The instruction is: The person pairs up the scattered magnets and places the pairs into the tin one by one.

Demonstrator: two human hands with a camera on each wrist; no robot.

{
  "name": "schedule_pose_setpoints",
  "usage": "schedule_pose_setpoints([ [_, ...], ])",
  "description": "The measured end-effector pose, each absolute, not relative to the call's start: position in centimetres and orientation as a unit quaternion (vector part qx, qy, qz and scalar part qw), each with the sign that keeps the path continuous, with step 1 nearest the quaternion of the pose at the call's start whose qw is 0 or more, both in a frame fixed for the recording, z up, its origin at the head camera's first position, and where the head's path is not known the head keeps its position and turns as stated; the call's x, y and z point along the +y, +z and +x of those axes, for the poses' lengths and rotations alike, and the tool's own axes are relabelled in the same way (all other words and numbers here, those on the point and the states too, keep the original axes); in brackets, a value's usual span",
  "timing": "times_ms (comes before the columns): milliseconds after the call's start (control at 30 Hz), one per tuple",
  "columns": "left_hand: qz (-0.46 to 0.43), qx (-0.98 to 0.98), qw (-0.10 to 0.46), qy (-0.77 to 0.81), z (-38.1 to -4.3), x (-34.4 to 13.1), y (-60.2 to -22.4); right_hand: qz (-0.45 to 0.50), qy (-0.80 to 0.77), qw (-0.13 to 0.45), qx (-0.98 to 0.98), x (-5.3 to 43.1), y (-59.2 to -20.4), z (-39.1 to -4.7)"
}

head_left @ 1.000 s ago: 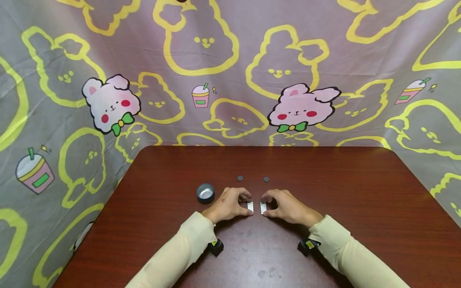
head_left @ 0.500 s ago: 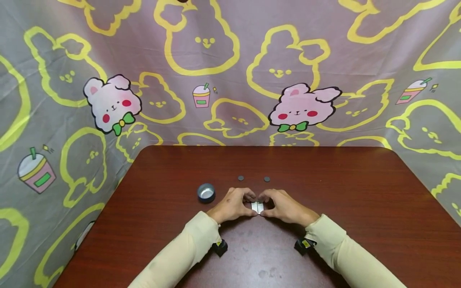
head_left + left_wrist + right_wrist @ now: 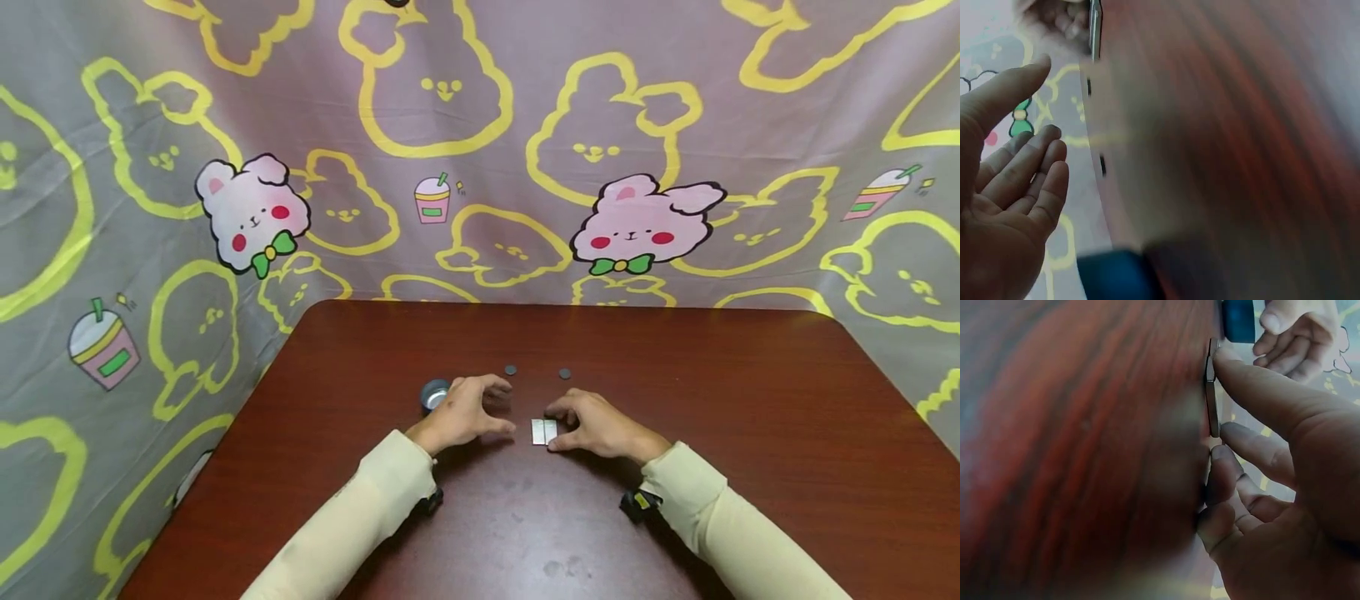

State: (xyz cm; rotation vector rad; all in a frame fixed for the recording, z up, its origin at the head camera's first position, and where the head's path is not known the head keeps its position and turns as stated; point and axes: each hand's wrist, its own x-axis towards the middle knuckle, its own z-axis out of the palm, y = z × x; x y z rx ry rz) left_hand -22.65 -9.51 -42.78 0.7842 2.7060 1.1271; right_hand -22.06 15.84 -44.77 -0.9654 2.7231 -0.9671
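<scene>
Two small whitish rectangular plates lie side by side on the table: a left plate (image 3: 537,432) and a right plate (image 3: 551,431). In the head view they look to be touching along their long edges. My right hand (image 3: 600,427) pinches the right plate by its two ends, thumb at the near end and fingertip at the far end. Edge-on in the right wrist view, the plates (image 3: 1212,394) show as a thin dark strip. My left hand (image 3: 467,412) is off the plates, left of them, fingers and thumb spread with nothing between. It partly hides a small round dark tin (image 3: 432,395).
Two small dark discs, a left disc (image 3: 511,370) and a right disc (image 3: 565,374), lie beyond the plates on the brown wooden table (image 3: 712,367). Patterned cloth (image 3: 525,167) hangs behind the table and along its sides.
The two plates, apart at first, have come together side by side. My left hand has let go of the left plate and moved left toward the tin. My right hand stays at the right plate.
</scene>
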Motion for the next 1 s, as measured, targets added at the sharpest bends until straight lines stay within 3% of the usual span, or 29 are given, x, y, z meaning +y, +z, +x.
schedule_pose_setpoints([
  [400,0.207,0.886,0.018,0.416,-22.8,-14.5,-40.8,-0.330,-0.298,0.034,0.895,15.5,-44.4,-22.1],
  [1000,0.146,0.902,-0.021,0.405,-22.8,-18.5,-42.5,-0.319,-0.276,0.067,0.904,14.6,-44.2,-22.5],
])
